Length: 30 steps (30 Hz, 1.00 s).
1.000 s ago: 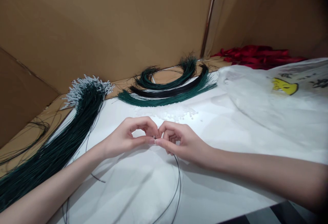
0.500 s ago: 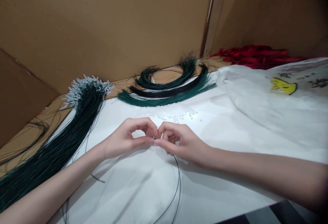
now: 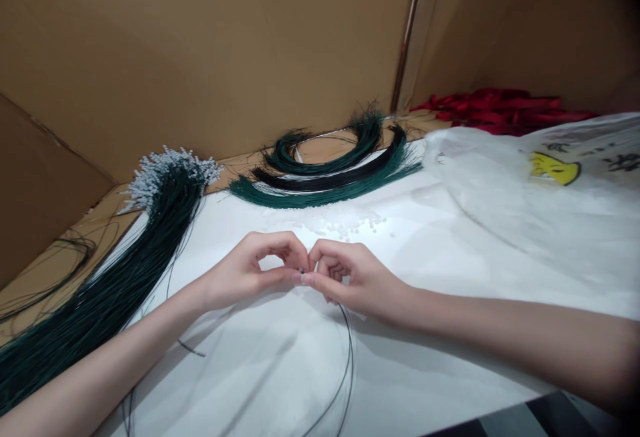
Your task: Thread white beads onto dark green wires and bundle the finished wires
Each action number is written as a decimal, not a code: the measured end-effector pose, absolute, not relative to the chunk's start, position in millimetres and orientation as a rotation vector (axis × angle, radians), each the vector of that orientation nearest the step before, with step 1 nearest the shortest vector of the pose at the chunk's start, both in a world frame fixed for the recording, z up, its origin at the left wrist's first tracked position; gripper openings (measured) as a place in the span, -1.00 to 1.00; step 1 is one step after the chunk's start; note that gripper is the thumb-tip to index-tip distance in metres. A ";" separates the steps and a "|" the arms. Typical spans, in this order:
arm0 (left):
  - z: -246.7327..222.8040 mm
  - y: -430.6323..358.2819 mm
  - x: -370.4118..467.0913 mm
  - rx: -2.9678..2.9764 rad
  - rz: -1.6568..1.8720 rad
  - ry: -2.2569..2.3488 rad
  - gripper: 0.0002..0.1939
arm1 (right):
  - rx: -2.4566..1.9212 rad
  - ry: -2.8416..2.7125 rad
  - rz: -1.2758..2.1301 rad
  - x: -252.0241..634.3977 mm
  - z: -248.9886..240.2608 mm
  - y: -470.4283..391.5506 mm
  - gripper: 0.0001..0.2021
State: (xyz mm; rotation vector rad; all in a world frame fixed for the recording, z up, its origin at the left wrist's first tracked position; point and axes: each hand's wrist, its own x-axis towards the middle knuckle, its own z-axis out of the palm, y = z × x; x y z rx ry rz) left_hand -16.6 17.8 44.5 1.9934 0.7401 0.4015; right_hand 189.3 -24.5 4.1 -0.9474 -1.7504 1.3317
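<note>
My left hand (image 3: 270, 262) and my right hand (image 3: 355, 272) meet over the white sheet, thumbs and forefingers pinched together tip to tip. A small dark bit of thin cord (image 3: 349, 350) shows between the fingertips; most of the pinched part is hidden. Two dark strands of it hang from beneath my right hand and curve toward the front edge. Just beyond the hands lies a scatter of small white beads (image 3: 350, 224). At the left, a thick bundle of dark green cords (image 3: 135, 264) ends in many white beaded tips (image 3: 165, 167).
Curved bundles of green and black cord (image 3: 325, 184) lie at the back. Red ribbon (image 3: 500, 107) is heaped behind a translucent plastic bag (image 3: 500, 177) at the right. Tall cardboard walls (image 3: 210, 50) enclose the back and sides. Loose dark cords (image 3: 65, 270) lie far left.
Both hands stay pinched together in nearly the same place, with only a tiny shift of the fingers. The hanging strands sway very slightly.
</note>
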 end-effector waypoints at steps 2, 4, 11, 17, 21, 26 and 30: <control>44.2 18.2 -16.1 1.990 0.407 0.740 -0.86 | -0.948 -1.752 1.335 189.2 4.3 -24.5 -0.82; 43.9 18.4 -15.9 1.991 0.412 0.735 -0.86 | -0.944 -1.751 1.339 188.7 4.7 -24.4 -0.82; 44.0 17.8 -17.6 2.002 0.424 0.732 -0.86 | -0.945 -1.754 1.336 188.6 5.6 -24.1 -0.81; 44.8 18.1 -17.3 2.010 0.440 0.728 -0.87 | -0.959 -1.764 1.320 189.0 5.7 -25.0 -0.82; 45.2 17.9 -17.2 2.015 0.444 0.728 -0.87 | -0.967 -1.772 1.316 189.2 6.1 -25.4 -0.83; 44.3 18.1 -17.2 2.017 0.441 0.729 -0.87 | -0.964 -1.774 1.301 189.3 6.2 -25.1 -0.83; 43.9 17.9 -16.9 2.012 0.451 0.724 -0.89 | -0.961 -1.773 1.307 189.6 6.0 -24.9 -0.83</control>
